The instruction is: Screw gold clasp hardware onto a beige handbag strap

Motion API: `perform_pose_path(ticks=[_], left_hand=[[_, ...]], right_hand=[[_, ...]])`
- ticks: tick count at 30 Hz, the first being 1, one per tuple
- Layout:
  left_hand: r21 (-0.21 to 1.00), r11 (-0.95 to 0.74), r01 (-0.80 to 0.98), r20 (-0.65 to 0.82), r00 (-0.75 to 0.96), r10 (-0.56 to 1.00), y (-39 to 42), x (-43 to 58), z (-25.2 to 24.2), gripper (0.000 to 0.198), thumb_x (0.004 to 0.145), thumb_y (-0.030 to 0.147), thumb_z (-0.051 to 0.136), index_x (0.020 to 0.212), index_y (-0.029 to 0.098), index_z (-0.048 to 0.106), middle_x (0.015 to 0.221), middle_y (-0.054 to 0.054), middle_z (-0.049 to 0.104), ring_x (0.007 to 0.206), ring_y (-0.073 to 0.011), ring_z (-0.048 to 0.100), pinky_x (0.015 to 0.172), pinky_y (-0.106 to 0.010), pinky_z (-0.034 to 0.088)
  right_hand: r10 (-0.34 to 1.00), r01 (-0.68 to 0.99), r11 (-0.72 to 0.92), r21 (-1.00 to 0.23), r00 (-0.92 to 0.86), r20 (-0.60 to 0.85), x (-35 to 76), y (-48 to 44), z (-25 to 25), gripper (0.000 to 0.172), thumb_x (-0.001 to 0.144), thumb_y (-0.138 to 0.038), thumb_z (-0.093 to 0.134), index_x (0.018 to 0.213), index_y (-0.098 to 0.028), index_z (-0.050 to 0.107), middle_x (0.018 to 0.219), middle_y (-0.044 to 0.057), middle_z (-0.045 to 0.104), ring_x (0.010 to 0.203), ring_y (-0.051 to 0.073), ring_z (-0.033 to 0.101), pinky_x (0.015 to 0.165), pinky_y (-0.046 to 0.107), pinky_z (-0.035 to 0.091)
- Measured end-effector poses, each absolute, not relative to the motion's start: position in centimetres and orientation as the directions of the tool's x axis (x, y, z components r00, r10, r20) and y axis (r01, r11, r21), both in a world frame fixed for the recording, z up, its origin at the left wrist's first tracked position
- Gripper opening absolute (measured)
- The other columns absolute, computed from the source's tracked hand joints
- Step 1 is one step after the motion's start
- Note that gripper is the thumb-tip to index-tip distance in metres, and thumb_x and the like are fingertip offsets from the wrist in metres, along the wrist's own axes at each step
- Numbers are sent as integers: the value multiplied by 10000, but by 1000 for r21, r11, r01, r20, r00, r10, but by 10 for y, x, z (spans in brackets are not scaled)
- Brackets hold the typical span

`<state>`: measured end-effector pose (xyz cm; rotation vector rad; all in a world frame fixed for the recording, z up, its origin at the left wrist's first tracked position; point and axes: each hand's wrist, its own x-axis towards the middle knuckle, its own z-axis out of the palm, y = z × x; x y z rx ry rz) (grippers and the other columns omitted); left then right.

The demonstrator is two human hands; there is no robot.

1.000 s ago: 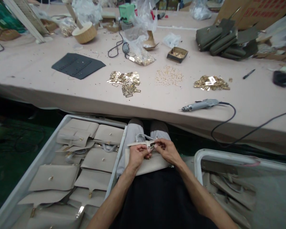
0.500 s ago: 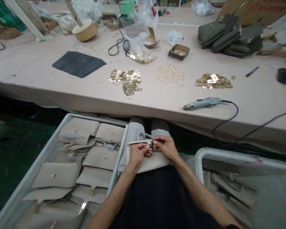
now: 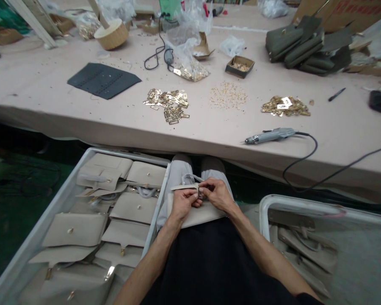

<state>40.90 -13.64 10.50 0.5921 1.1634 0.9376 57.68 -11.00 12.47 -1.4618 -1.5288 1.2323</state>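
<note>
A beige handbag (image 3: 206, 214) lies across my lap with its flap (image 3: 182, 186) lifted. My left hand (image 3: 184, 202) pinches the narrow tab of that flap from the left. From the right, my right hand (image 3: 216, 194) closes its fingertips on a small metal fitting (image 3: 200, 195) at the tab's end. The fingertips of both hands almost meet there and cover most of the fitting. A wrapped handle (image 3: 190, 177) of the bag shows just beyond my hands.
Left stands a white bin (image 3: 90, 153) of beige bags; right, another bin (image 3: 264, 212) with bags. On the table are gold plate piles (image 3: 174, 101) (image 3: 285, 106), scattered small screws (image 3: 228, 95), an electric screwdriver (image 3: 271, 135) with its cord, a dark sheet (image 3: 103, 80) and dark green bags (image 3: 305, 46).
My right hand's fingers have shifted slightly at the tab, while my left hand keeps its pinch. The whole view has tilted a little; the table things lie as before.
</note>
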Motion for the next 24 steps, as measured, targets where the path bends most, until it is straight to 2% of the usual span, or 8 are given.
perform_pose_path(ticks=[11,17,21,24], left_hand=[[756,562,-335,-554,129,823,-135,406,108,351,620,343,884,819,65,801,634,-119,759,510,-167,692,498,-236,555],[773,562,-296,-564,85,821,-133,412,110,285,620,329,864,699,75,762,576,-108,729,425,-143,629,410,-211,484],[755,582,-302,-598,47,800,-132,416,111,235,618,301,827,668,85,749,531,-80,701,390,-125,585,372,-200,448],[742,583,-332,-612,21,791,-132,417,114,210,599,280,817,654,91,743,513,-66,685,391,-119,572,359,-190,419]], right_hand=[[993,374,-28,-927,-93,-67,573,-108,126,47,815,-190,763,846,-199,798,790,28,711,720,170,630,658,286,442],[993,407,50,-912,-118,2,574,-108,121,66,819,-146,760,781,-198,774,802,34,713,759,184,660,725,301,488],[960,401,223,-889,-248,130,578,-113,127,136,883,-127,680,944,-194,781,962,65,719,879,197,686,789,313,532],[901,400,341,-851,-397,174,584,-120,130,274,874,-147,712,1140,-198,753,1158,100,695,1034,230,683,890,355,558]])
